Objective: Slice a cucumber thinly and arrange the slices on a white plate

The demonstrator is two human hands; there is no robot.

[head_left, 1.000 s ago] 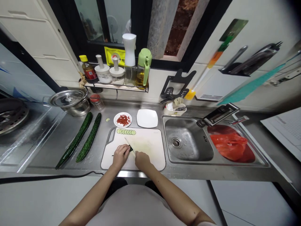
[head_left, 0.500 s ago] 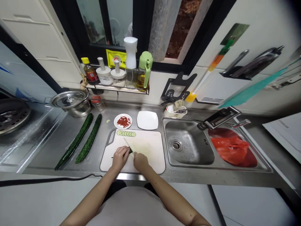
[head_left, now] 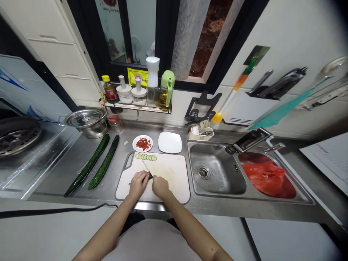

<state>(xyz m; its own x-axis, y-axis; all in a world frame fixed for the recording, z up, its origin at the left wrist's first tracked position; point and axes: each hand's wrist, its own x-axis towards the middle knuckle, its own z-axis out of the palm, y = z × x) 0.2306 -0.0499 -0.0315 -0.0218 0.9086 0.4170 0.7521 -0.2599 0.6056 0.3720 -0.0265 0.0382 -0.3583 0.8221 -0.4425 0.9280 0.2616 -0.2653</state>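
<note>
My left hand (head_left: pixel 138 183) is closed over a dark green piece of cucumber (head_left: pixel 150 176) on the white cutting board (head_left: pixel 174 188); most of the piece is hidden under the fingers. My right hand (head_left: pixel 160 186) grips a knife (head_left: pixel 145 165), its pale blade pointing away and to the left, right beside the cucumber piece. The knife's handle is hidden in my fist. Along the board's far edge lies a row of overlapping cucumber slices (head_left: pixel 146 157). Two whole cucumbers (head_left: pixel 88 165) rest on the steel counter to the left.
Behind the board stand a white plate of chopped red bits (head_left: pixel 143 149) and a square white plate (head_left: pixel 170 142). To the right is a sink (head_left: pixel 217 168) with a faucet (head_left: pixel 248 140) and a red plastic bag (head_left: pixel 265 175). A lidded steel pot (head_left: pixel 92 125) stands at the back left.
The camera view has tilted slightly upward, shifting the scene. My right hand and the knife have moved slightly to the left, nearer my left hand. My left hand keeps its hold on the cucumber piece.
</note>
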